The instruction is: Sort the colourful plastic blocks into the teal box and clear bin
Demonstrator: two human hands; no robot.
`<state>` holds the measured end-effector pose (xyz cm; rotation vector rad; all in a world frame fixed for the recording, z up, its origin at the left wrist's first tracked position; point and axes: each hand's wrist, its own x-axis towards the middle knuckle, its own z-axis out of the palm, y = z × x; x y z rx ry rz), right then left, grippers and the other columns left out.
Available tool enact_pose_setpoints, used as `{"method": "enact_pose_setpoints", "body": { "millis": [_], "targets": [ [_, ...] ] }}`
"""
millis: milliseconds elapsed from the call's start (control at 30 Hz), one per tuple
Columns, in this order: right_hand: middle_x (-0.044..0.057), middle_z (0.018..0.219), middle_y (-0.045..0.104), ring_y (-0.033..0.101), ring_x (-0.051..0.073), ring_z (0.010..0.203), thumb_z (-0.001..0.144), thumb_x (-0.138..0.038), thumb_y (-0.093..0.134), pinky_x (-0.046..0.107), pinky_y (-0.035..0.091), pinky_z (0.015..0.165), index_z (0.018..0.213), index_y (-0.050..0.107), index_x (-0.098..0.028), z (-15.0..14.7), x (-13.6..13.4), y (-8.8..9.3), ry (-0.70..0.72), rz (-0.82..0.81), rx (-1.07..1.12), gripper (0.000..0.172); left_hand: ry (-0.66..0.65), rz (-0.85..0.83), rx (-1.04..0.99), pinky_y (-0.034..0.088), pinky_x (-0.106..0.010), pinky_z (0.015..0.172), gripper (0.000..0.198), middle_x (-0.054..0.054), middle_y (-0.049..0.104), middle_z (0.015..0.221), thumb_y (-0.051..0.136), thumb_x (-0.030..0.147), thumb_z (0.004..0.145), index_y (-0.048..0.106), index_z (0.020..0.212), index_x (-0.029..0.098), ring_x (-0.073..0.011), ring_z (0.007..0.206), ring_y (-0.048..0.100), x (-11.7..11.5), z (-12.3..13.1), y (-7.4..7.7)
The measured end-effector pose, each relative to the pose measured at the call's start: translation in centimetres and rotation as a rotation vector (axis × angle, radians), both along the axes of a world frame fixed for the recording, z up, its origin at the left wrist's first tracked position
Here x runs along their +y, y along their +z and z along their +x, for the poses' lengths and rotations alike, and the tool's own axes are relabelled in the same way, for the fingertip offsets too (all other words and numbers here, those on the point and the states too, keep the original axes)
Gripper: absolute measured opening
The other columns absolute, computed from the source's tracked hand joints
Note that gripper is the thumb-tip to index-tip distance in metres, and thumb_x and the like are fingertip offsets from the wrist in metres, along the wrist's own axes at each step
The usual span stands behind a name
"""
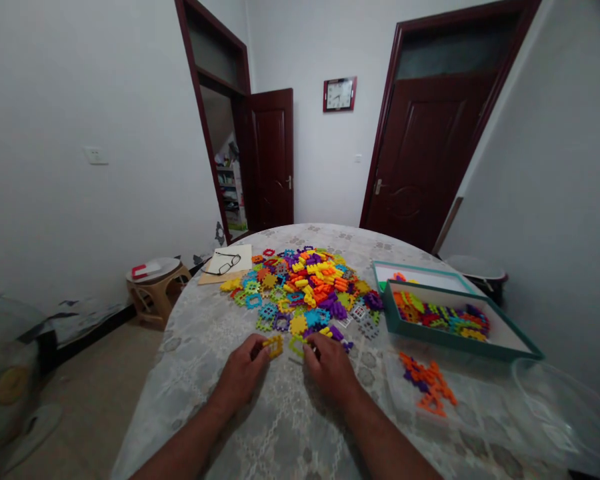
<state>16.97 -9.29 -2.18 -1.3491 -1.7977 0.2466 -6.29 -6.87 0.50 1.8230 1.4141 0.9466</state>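
Note:
A heap of small plastic building pieces (305, 283) in purple, orange, yellow, blue and green lies in the middle of the round table (220, 413). My left hand (243, 373) is closed on a yellow square piece (273, 345) at the heap's near edge. Beside it, my right hand (330, 367) is curled with its fingertips on a light green piece (296, 345). The two pieces lie almost touching between my hands.
A teal box (510, 347) with more pieces stands at the right, its lid (420, 275) behind it. An orange and purple joined cluster (427, 385) lies near a clear plastic bag (555, 413). Glasses (223, 265) rest on a notebook far left. A stool (155, 283) stands beside the table.

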Motion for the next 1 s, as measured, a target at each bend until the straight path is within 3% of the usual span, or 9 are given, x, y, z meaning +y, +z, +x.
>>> {"method": "enact_pose_setpoints", "body": {
  "millis": [233,433,633,833,1000],
  "targets": [
    [0.007,0.103,0.077,0.073,0.022,0.096,0.101,-0.015,0.057,0.031,0.054,0.085,0.108,0.071,-0.022,-0.4,0.0,-0.5,0.109,0.045,0.002,0.017,-0.081,-0.022,-0.088,0.053,-0.035,0.081,0.040,-0.005,0.075,0.091,0.062,0.059,0.094,0.071,0.098,0.021,-0.0247,0.088,0.068,0.5,-0.3,-0.4],
    [0.008,0.108,0.076,0.072,0.023,0.100,0.100,-0.013,0.056,0.033,0.056,0.090,0.117,0.070,-0.021,-1.0,0.0,-1.0,0.187,0.039,-0.014,0.024,-0.098,-0.001,-0.155,0.053,-0.034,0.085,0.028,-0.004,0.075,0.100,0.061,0.043,0.096,0.064,0.114,0.022,-0.0225,0.092,0.069,0.4,-0.4,-0.8],
    [0.010,0.112,0.074,0.070,0.023,0.106,0.101,-0.013,0.052,0.035,0.056,0.095,0.121,0.070,-0.021,-1.2,-0.4,-1.0,0.204,0.058,-0.041,0.028,-0.059,0.079,-0.034,0.047,-0.030,0.073,0.010,0.002,0.063,0.082,0.053,0.032,0.095,0.058,0.097,0.024,-0.0185,0.076,0.059,0.0,-0.3,-0.8],
    [0.011,0.112,0.073,0.069,0.023,0.104,0.104,-0.016,0.052,0.034,0.056,0.093,0.126,0.069,-0.020,-1.3,-0.7,-0.6,0.222,0.027,-0.145,0.028,-0.249,0.153,0.020,0.048,-0.031,0.078,0.016,-0.003,0.064,0.083,0.046,0.018,0.085,0.060,0.080,0.023,-0.0205,0.083,0.062,0.5,-0.6,-0.4],
    [0.010,0.112,0.074,0.070,0.022,0.103,0.106,-0.020,0.052,0.033,0.056,0.093,0.126,0.070,-0.022,-1.4,-0.7,-0.5,0.205,-0.011,-0.159,0.027,-0.326,0.117,0.058,0.051,-0.034,0.085,0.015,-0.004,0.070,0.095,0.053,0.021,0.088,0.068,0.091,0.023,-0.0216,0.089,0.064,0.9,-1.2,-0.3]
  ]
}}
